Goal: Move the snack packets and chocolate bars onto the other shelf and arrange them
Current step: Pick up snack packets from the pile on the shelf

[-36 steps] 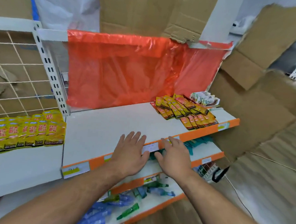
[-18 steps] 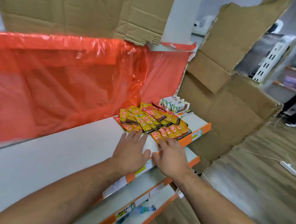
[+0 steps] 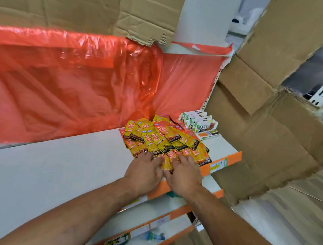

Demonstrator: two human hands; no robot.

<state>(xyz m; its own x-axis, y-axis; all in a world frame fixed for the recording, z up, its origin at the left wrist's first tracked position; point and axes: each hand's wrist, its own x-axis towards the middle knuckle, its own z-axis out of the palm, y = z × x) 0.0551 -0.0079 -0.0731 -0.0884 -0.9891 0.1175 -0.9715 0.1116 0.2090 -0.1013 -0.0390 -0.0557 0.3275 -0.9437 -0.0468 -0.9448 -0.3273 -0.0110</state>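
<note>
Head view, left hand point(image 3: 144, 172) and right hand point(image 3: 184, 175) side by side, fingers point(image 3: 150, 158) released, flat on near edge of snack packets point(image 3: 165, 139) fanned on shelf point(image 3: 64, 164), chocolate bars point(image 3: 199, 121) behind.

Bright, even light; glare on the red plastic sheet point(image 3: 76, 79); edges bowed, perhaps slightly motion-blurred.

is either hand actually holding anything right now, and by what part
Nothing is gripped. The left hand and right hand lie with fairly straight fingers on the near edge of the snack packets, which rest on the shelf.
</note>
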